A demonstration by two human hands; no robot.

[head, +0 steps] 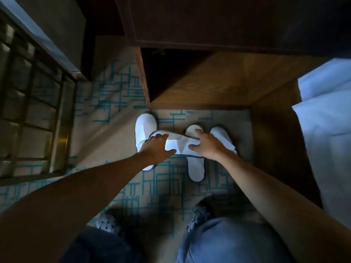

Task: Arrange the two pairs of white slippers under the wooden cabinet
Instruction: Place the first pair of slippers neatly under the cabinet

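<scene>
Two knees, two feet near camera, on carpet (106,114).

Left hand (157,147) and right hand (207,147), in front of wooden cabinet (199,86), both pinch one sideways slipper (176,143). Grip: fingers closed on its ends.

Slippers counted: four. All on carpet in front of cabinet, none under yet.

Risk: sideways slipper lies across others, may drag them crooked. Soft slipper may bend, slide out.

Beige carpet (167,188) with teal line patterning is spreading beneath everything. White bedding (326,118) is lying at far right; what looks like a gridded screen (32,103) is standing far left.
</scene>
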